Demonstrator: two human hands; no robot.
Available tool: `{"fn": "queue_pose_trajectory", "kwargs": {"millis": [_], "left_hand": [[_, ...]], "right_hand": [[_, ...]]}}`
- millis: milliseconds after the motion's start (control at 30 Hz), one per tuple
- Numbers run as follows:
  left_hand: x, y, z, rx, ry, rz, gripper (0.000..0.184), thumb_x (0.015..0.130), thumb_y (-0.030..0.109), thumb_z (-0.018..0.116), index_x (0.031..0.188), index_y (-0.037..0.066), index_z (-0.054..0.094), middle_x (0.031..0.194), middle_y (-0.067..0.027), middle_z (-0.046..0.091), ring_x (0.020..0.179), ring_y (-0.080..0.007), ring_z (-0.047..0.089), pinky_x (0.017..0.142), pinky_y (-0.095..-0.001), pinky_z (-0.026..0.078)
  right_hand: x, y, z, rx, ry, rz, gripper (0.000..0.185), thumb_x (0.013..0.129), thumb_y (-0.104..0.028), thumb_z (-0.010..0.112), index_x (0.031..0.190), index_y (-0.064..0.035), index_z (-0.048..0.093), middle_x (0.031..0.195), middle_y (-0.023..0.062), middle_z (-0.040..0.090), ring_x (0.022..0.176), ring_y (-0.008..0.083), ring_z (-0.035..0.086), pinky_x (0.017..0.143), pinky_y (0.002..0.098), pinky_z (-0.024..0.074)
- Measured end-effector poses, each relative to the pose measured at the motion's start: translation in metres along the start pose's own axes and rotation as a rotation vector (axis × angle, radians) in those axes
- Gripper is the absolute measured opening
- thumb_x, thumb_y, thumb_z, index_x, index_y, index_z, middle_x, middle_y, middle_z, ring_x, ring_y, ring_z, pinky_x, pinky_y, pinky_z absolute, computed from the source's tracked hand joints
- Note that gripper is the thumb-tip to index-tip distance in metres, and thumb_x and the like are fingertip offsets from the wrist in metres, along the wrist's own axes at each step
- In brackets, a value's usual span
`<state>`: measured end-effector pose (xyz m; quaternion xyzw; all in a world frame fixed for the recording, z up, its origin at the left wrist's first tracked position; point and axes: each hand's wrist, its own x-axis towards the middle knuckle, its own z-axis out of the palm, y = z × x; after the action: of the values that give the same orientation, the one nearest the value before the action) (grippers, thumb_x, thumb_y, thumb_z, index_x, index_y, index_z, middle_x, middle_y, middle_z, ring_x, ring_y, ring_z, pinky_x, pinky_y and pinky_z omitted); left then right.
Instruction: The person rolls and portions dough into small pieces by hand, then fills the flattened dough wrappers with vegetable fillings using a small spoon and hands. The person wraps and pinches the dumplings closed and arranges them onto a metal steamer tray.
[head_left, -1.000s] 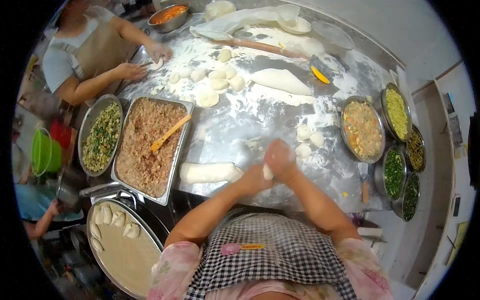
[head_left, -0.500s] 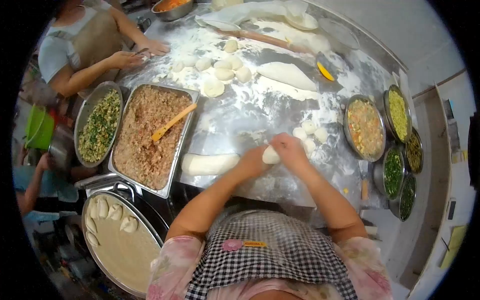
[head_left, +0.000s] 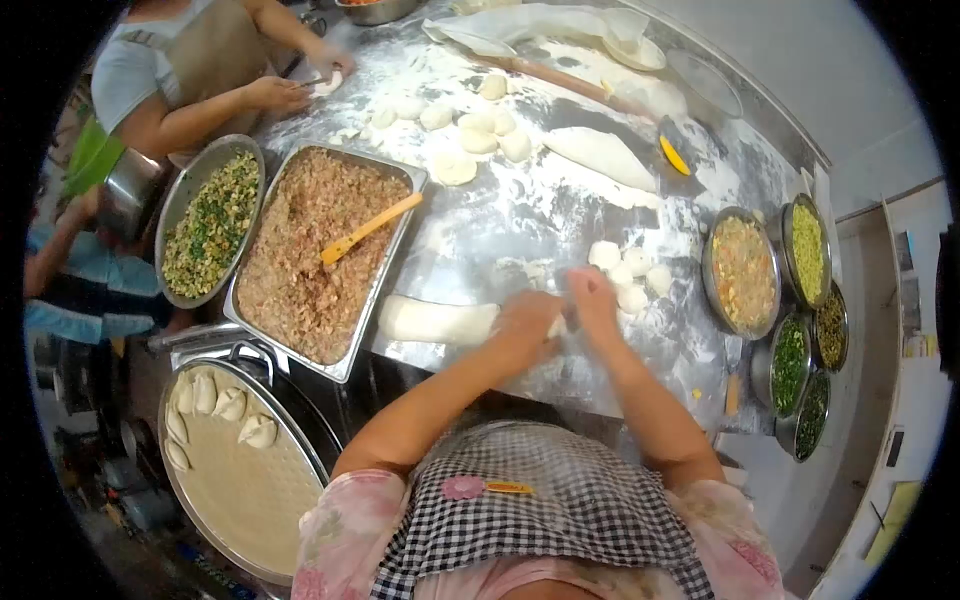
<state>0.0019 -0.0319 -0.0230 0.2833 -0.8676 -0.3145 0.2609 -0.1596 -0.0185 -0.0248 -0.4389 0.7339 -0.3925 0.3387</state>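
My left hand (head_left: pixel 527 325) is curled at the right end of a thick white dough roll (head_left: pixel 437 320), with a bit of pale dough showing at its fingers. Just to its right, my right hand (head_left: pixel 592 290) is closed, its fingers blurred; whether anything is in it is hidden. Several small round dough pieces (head_left: pixel 632 272) lie close beside my right hand on the floured metal table (head_left: pixel 480 240).
At the left stand a tray of minced filling (head_left: pixel 318 250) with a wooden spatula (head_left: pixel 370 228), a bowl of greens (head_left: pixel 212 222) and a round pan with dumplings (head_left: pixel 250 480). Bowls of fillings (head_left: pixel 742 275) line the right. A co-worker (head_left: pixel 190 70) handles dough at upper left.
My hands have moved apart after working dough between them. Another small dough piece lies in the group by my right hand. The whole view has shifted slightly.
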Motion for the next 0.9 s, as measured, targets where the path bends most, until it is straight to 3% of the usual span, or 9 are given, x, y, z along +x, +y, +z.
{"fn": "queue_pose_trajectory", "kwargs": {"millis": [67,167,300,333,433,500,667,767,900], "left_hand": [[-0.008,-0.008,0.005,0.423,0.146,0.023,0.054,0.071,0.026,0.072,0.117,0.008,0.05,0.1,-0.015,0.058,0.096,-0.0347,0.055,0.084,-0.0404,0.042],[0.0,-0.009,-0.013,0.073,-0.227,-0.404,0.055,0.073,0.028,0.07,0.122,0.01,0.051,0.108,-0.0149,0.059,0.102,-0.0319,0.056,0.086,-0.0373,0.044],[0.013,-0.017,-0.045,-0.429,-0.351,-0.379,0.042,0.076,0.028,0.067,0.112,0.009,0.057,0.11,-0.0142,0.06,0.104,-0.0294,0.056,0.085,-0.0361,0.045],[0.011,-0.015,-0.052,-0.511,-0.335,-0.293,0.039,0.077,0.029,0.065,0.109,0.008,0.058,0.11,-0.0148,0.06,0.102,-0.0298,0.056,0.085,-0.0366,0.044],[-0.009,-0.018,-0.039,-0.499,-0.354,-0.33,0.04,0.077,0.032,0.065,0.108,0.008,0.058,0.11,-0.016,0.06,0.102,-0.0313,0.055,0.086,-0.0384,0.043],[-0.021,-0.009,-0.022,-0.407,-0.325,-0.297,0.045,0.074,0.033,0.068,0.11,0.009,0.058,0.108,-0.0149,0.059,0.1,-0.0312,0.055,0.085,-0.0388,0.043],[-0.014,0.0,-0.053,-0.153,-0.169,0.023,0.073,0.062,0.041,0.077,0.121,0.008,0.05,0.106,-0.0141,0.056,0.101,-0.0328,0.051,0.089,-0.0427,0.037],[-0.044,-0.028,-0.089,0.314,-0.118,0.044,0.081,0.06,0.041,0.079,0.126,0.008,0.046,0.106,-0.0155,0.055,0.103,-0.0348,0.049,0.092,-0.0451,0.033],[-0.07,-0.057,-0.091,0.516,-0.214,-0.007,0.069,0.065,0.036,0.075,0.123,0.009,0.048,0.11,-0.0142,0.055,0.105,-0.0297,0.051,0.089,-0.0459,0.037]], "right_hand": [[-0.028,-0.024,0.016,0.837,-0.051,0.725,0.019,0.086,-0.019,0.056,0.084,-0.0027,0.064,0.086,0.0071,0.063,0.075,0.0179,0.06,0.068,0.031,0.0474],[-0.018,-0.026,0.01,0.653,-0.196,0.575,0.021,0.086,-0.022,0.059,0.089,-0.002,0.063,0.086,0.0082,0.062,0.075,0.0171,0.06,0.069,0.0306,0.0481],[-0.028,-0.076,0.007,-0.521,-0.075,-0.612,0.02,0.083,-0.024,0.06,0.085,-0.0043,0.064,0.084,0.0126,0.061,0.083,0.0277,0.058,0.07,0.0375,0.0491],[-0.032,-0.084,0.013,-0.489,-0.127,-0.823,0.017,0.081,-0.02,0.057,0.081,-0.005,0.064,0.082,0.0143,0.059,0.079,0.0315,0.057,0.069,0.0388,0.0488],[-0.026,-0.051,0.04,-0.345,0.123,-0.95,0.012,0.077,-0.016,0.057,0.077,-0.0058,0.062,0.083,0.014,0.059,0.08,0.0297,0.057,0.071,0.0394,0.0485],[0.01,-0.011,0.049,-1.066,-0.023,-0.731,0.008,0.075,-0.012,0.056,0.072,-0.0062,0.06,0.082,0.0123,0.06,0.077,0.029,0.058,0.069,0.0399,0.0489],[0.025,-0.061,-0.003,-0.904,0.116,-0.832,0.024,0.079,-0.023,0.059,0.093,-0.0031,0.063,0.111,0.0148,0.056,0.113,0.0338,0.046,0.092,0.0452,0.0383],[-0.013,-0.047,0.02,-0.741,-0.327,-0.541,0.044,0.079,-0.027,0.061,0.114,-0.0032,0.055,0.126,0.0153,0.047,0.124,0.0328,0.035,0.101,0.0463,0.0291],[-0.057,-0.028,0.047,-0.75,-0.476,-0.698,0.052,0.075,-0.027,0.064,0.121,-0.0045,0.051,0.125,0.0154,0.048,0.118,0.0284,0.042,0.097,0.0443,0.0345]]}}
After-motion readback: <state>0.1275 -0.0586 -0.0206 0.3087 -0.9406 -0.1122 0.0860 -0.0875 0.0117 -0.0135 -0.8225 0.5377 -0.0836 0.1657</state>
